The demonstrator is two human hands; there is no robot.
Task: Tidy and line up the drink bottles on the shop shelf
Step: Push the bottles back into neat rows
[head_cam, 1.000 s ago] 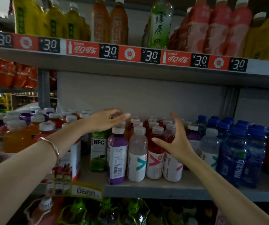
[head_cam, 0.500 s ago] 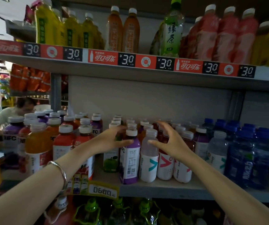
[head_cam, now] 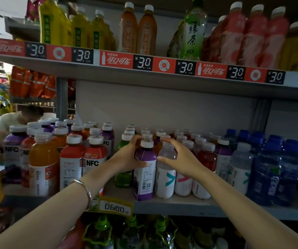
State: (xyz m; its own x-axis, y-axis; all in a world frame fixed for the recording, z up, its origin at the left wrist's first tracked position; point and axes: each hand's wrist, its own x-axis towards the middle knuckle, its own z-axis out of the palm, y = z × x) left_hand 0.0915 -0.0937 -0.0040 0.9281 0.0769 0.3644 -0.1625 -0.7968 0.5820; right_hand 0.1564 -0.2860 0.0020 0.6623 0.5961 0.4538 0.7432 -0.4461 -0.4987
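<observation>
Grips the purple bottle [head_cam: 144, 178] at the front edge of the middle shelf [head_cam: 180, 203] with the left hand [head_cam: 126, 158], thumb across the label, fingers curled behind the neck. Holds the right hand [head_cam: 179, 159] wide open just beside it, thumb tip against the shoulder of the clear bottle [head_cam: 165, 177], fingers arched over its cap without closing on anything.

Against the view a second ago, brings both hands lower and closer together. No longer hovers the left flat above the caps further back. No longer spreads the right further along the row.

Probably marks a switch from checking the row to handling one bottle. Looks set to square the purple bottle, seemingly a touch forward of its neighbours, against the clear one.

Leaves the NFC juice bottles [head_cam: 92, 159] on the left and the blue water bottles [head_cam: 270, 173] on the right untouched, upright in their rows.
</observation>
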